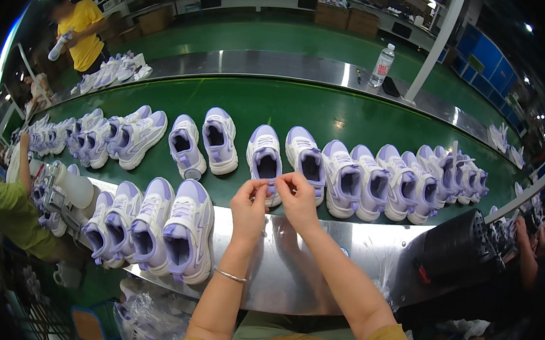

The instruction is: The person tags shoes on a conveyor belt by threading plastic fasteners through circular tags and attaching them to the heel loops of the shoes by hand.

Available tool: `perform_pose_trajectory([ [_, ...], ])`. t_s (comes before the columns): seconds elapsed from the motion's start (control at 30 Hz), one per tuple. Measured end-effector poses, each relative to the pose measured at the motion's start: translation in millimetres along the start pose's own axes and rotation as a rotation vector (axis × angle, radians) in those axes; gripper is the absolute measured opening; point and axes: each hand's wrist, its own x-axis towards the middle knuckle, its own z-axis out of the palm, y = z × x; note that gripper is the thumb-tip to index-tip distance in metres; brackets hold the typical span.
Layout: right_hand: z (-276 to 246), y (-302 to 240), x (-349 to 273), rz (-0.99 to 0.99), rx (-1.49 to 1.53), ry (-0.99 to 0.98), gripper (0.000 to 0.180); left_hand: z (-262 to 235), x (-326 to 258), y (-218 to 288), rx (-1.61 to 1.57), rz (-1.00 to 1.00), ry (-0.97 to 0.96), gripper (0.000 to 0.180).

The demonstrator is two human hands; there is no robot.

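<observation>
Centred in front of me, my left hand (248,203) and my right hand (298,202) meet with fingertips pinched close together. Whatever is between them is too small or hidden to make out. Right behind the fingers stand two white and lilac sneakers, a left one (264,141) and a right one (302,140), heels toward me on the green conveyor belt (252,96). My hands overlap their heels in the picture; whether they touch them I cannot tell. Another pair, with a nearer sneaker (187,129) and a farther sneaker (220,117), stands to the left.
Several sneakers (190,221) line the steel ledge (291,266) at left; more sneakers (390,159) fill the belt at right. A water bottle (383,64) and a phone (390,86) rest on the far ledge. A black cylinder (460,246) is at right. Co-workers stand at both sides.
</observation>
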Motion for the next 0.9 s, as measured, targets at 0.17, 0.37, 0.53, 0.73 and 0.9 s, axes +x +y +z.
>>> perform_pose_trajectory([
  [0.17, -6.3, -9.0, 5.1, 0.204, 0.166, -0.179, 0.010, -12.5, 5.3, -5.8, -0.115, -0.028, -0.033, 0.018],
  [0.37, -4.7, -6.4, 14.0, 0.094, 0.089, -0.244, 0.013, -15.2, 9.2, -7.1, -0.091, 0.038, -0.086, 0.024],
  [0.53, -9.4, -7.5, 19.7, 0.074, -0.048, -0.301, 0.015, -16.1, 9.9, 3.9, -0.132, -0.026, -0.126, 0.026],
  [0.73, -9.1, -3.2, 20.1, 0.149, 0.055, -0.368, 0.015, -20.6, 10.8, 8.5, -0.137, -0.039, -0.166, 0.029],
  [0.9, -13.1, -3.1, 21.1, 0.141, 0.103, -0.361, 0.015, -19.1, 10.6, 8.8, -0.140, -0.073, -0.175, 0.030],
])
